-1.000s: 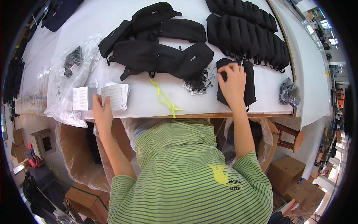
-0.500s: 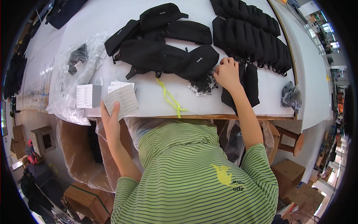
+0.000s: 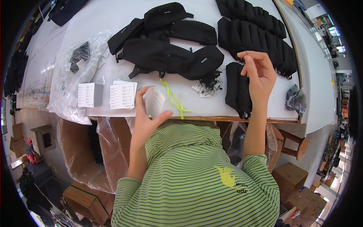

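Observation:
My left hand [image 3: 146, 113] grips a white printed tag card [image 3: 154, 101] between thumb and fingers, just above the table's near edge. Beside it lies a stack of white tag cards [image 3: 123, 94]. My right hand [image 3: 261, 73] is raised with thumb and forefinger pinched; a thin dark string seems to show at the fingertips, too fine to make out fully. Under and left of that hand lie upright-packed black pouches [image 3: 238, 89]. A tangle of black strings [image 3: 210, 82] sits on white tags next to several loose black pouches [image 3: 174, 56].
Rows of black pouches [image 3: 257, 38] stand at the far right. A clear plastic bag [image 3: 77, 72] and a second card stack [image 3: 90, 95] lie left. Yellow-green cord [image 3: 172, 99] hangs toward the table edge. A small dark plastic-wrapped bundle [image 3: 295, 99] is at right.
My left hand has moved right with a card, away from the stack. My right hand has lifted off the string tangle and moved right, fingers pinched.

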The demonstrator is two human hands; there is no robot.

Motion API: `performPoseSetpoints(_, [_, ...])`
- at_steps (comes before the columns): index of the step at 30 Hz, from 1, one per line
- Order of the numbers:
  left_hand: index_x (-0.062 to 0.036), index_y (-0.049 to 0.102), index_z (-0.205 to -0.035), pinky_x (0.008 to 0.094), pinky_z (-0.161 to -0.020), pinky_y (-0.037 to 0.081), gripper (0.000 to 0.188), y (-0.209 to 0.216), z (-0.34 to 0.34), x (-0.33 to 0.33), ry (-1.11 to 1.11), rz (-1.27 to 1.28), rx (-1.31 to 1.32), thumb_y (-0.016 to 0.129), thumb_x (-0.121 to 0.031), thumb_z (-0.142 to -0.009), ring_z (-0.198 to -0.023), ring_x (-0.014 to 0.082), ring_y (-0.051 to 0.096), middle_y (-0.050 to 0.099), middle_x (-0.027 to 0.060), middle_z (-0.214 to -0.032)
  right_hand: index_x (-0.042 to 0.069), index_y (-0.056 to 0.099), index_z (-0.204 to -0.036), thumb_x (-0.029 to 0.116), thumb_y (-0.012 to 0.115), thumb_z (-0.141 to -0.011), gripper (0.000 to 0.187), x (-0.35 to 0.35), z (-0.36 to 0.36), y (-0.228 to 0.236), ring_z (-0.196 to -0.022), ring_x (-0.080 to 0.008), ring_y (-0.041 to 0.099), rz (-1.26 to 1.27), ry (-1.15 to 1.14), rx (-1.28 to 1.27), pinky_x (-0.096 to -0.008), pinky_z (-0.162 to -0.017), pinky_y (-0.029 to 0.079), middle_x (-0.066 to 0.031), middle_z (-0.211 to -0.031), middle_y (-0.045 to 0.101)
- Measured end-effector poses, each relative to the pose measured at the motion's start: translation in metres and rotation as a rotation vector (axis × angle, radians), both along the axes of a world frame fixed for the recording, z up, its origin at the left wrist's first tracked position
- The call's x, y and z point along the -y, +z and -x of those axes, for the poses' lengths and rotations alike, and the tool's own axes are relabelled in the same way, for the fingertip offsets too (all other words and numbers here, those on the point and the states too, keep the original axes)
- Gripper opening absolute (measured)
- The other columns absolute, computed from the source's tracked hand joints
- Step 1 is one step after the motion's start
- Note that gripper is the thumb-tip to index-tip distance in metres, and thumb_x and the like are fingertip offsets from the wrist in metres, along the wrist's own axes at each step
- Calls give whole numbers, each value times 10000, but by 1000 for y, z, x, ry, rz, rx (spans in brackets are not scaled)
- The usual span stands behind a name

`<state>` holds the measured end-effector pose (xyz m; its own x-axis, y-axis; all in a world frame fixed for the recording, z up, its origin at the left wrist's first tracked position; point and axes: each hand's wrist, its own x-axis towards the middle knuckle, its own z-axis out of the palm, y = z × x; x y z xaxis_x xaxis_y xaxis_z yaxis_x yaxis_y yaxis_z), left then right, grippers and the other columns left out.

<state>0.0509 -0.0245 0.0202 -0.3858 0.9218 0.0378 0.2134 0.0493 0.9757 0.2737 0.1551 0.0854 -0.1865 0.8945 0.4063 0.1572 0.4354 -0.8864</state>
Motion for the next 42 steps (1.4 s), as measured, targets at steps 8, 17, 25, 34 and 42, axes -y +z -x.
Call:
performPoseSetpoints(8, [-111,293,-1327,327,-834,453,755,12,-32,-7,-122,104,89,764,-192,-743,-941,222,566,556,159,-1029,37,589,-850,130,543,-877,106,-4,3,15,-533,-33,298,473,289,-398,-208,-497,220,43,-601,414])
performPoseSetpoints(17, [-113,313,-1310,345,-847,447,686,13,-42,-10,-147,153,150,728,-233,-776,-914,256,572,572,177,-992,7,638,-903,88,613,-862,94,8,6,30,-505,-10,379,116,156,-243,-159,-475,303,-85,-843,688])
performPoseSetpoints(25, [-103,369,-1297,337,-908,408,648,8,-46,-12,-150,201,86,728,-135,-759,-1046,210,522,537,134,-1123,22,638,-890,79,607,-880,66,19,5,15,-590,-43,472,80,27,17,-192,-560,398,-35,-861,663])
performPoseSetpoints(34, [-94,458,-1268,331,-928,402,599,11,-49,-12,-120,97,-24,740,-143,-742,-1059,207,520,535,77,-1150,25,569,-879,90,569,-919,76,42,-7,-31,-595,-20,424,446,232,-261,-176,-546,307,22,-691,523])
performPoseSetpoints(42, [-37,582,-1151,284,-826,445,373,7,-51,-12,-109,-104,-181,678,-56,-791,-963,173,543,540,72,-1080,49,631,-835,74,693,-805,73,87,20,-48,-499,-25,273,311,234,141,-223,-464,211,62,-550,347])
